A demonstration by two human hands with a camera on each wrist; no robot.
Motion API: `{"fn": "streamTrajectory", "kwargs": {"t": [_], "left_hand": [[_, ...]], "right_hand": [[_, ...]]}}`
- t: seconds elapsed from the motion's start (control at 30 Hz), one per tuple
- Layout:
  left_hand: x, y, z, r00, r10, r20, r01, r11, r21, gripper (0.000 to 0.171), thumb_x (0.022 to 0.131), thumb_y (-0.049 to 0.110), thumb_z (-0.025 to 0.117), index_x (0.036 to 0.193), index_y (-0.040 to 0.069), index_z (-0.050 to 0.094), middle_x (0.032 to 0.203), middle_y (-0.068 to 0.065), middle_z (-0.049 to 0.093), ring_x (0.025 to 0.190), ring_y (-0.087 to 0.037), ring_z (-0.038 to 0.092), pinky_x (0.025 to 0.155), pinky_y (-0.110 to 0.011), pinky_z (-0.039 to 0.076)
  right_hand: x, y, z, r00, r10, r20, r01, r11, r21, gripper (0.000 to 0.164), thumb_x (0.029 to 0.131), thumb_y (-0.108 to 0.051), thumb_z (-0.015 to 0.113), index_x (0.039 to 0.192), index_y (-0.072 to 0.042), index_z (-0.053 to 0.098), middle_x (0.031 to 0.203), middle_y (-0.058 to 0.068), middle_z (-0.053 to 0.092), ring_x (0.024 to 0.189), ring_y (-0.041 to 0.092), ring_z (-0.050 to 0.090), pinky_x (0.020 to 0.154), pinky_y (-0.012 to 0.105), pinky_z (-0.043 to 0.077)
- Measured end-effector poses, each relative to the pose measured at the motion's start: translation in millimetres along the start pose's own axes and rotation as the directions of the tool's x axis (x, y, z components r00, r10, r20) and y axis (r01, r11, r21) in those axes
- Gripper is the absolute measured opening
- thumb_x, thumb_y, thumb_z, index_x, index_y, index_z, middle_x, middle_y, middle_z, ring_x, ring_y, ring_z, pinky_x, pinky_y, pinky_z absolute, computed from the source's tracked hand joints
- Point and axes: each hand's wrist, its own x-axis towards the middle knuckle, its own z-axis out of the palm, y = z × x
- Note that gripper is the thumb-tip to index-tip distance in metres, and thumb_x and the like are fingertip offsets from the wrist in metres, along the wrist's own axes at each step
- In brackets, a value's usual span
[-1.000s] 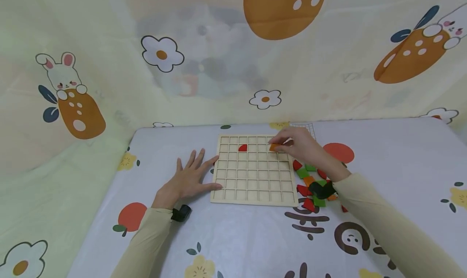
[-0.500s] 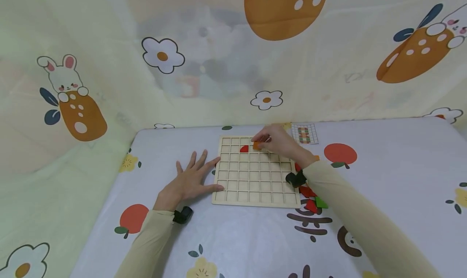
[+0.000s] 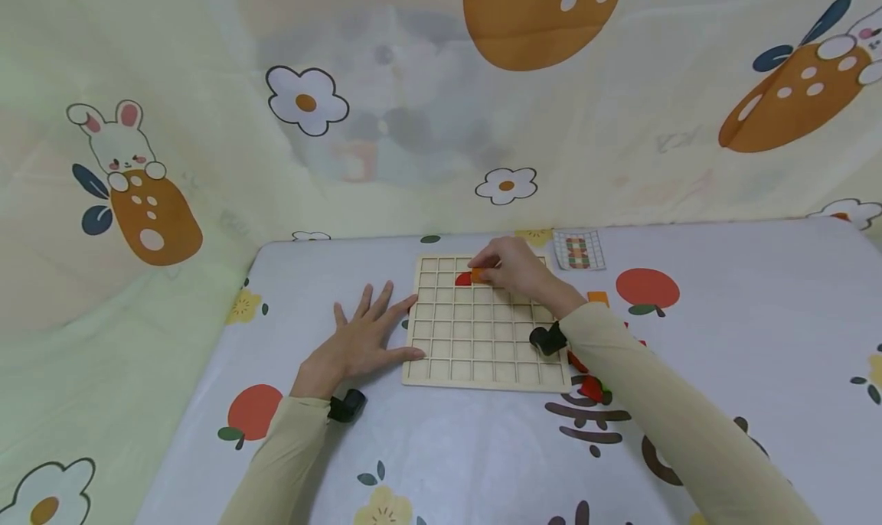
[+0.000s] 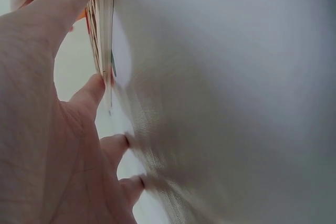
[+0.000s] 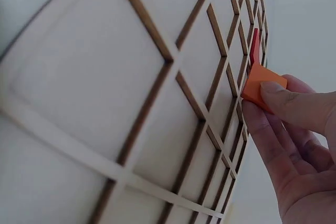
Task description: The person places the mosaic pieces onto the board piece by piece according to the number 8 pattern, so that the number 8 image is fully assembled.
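A pale wooden grid board (image 3: 475,341) lies on the table. A red tile (image 3: 462,279) sits in a cell of its second row. My right hand (image 3: 513,270) pinches an orange tile (image 3: 478,275) between thumb and fingers, just right of the red tile and close over the board. The right wrist view shows the orange tile (image 5: 262,86) tilted against the grid (image 5: 157,103), with the red tile (image 5: 254,48) beyond it. My left hand (image 3: 361,337) lies flat with spread fingers, fingertips touching the board's left edge (image 4: 102,35).
Loose red, green and orange tiles (image 3: 591,387) lie right of the board, partly hidden by my right arm. One orange tile (image 3: 598,298) lies apart near a printed apple. A small pattern card (image 3: 579,250) sits at the back right. A printed curtain rises behind.
My right hand has carried the orange tile leftward across the board's top rows, ending beside the red tile. The left hand has stayed flat at the board's edge.
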Motion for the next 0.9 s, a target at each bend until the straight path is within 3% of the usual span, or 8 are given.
{"fn": "streamTrajectory", "kwargs": {"t": [0.23, 0.6, 0.9], "left_hand": [[-0.6, 2.0, -2.1, 1.0, 0.005, 0.002, -0.005, 1.0, 0.001, 0.094, 0.09, 0.075, 0.06, 0.167, 0.035, 0.025, 0.176, -0.012, 0.002, 0.159, -0.044, -0.007, 0.112, -0.083, -0.005], [1.1, 0.5, 0.6, 1.0, 0.003, 0.01, -0.003, 1.0, 0.007, 0.096, 0.089, 0.077, 0.059, 0.168, 0.036, 0.023, 0.176, -0.012, 0.0, 0.159, -0.044, -0.009, 0.112, -0.084, -0.006], [-0.2, 1.1, -0.7, 1.0, 0.003, 0.002, -0.003, 1.0, 0.003, 0.095, 0.09, 0.076, 0.059, 0.168, 0.035, 0.023, 0.176, -0.012, 0.0, 0.159, -0.044, -0.008, 0.112, -0.083, -0.006]], "right_hand": [[0.1, -1.3, -4.2, 0.999, 0.041, 0.031, -0.04, 0.999, -0.024, 0.021, 0.097, 0.005, 0.07, 0.116, 0.003, 0.078, 0.114, 0.017, 0.074, 0.108, 0.034, 0.068, 0.094, 0.046, 0.056], [1.3, -3.9, -5.9, 0.997, 0.041, 0.067, -0.036, 0.997, -0.075, 0.019, 0.097, 0.004, 0.07, 0.114, 0.003, 0.078, 0.112, 0.017, 0.073, 0.108, 0.034, 0.066, 0.095, 0.046, 0.055], [2.8, -7.5, -4.1, 0.994, -0.062, 0.095, 0.075, 0.988, -0.136, 0.021, 0.096, 0.01, 0.068, 0.115, 0.008, 0.076, 0.113, 0.021, 0.075, 0.111, 0.038, 0.068, 0.095, 0.046, 0.057]]}}
